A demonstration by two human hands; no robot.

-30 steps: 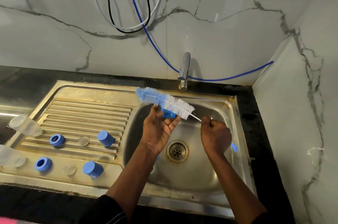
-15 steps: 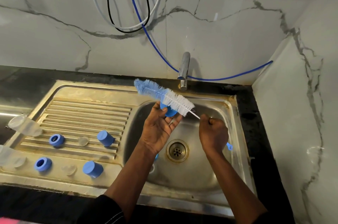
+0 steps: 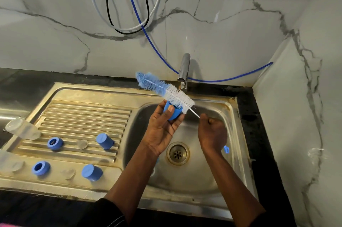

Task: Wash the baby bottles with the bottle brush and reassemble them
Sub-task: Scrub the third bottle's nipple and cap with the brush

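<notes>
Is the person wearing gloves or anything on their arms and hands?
No gloves: the left hand and the right hand are bare. The left forearm is bare up to a black sleeve with a thin line of white stitching. The right forearm is bare as far as the picture shows.

A blue-and-white bottle brush [image 3: 166, 91] slants across a blue cap [image 3: 173, 114] above the basin [image 3: 203, 180]; two caps [image 3: 104, 141], two rings [image 3: 55, 144] and clear bottles [image 3: 20, 128] lie on the drainboard [image 3: 83, 113].
</notes>
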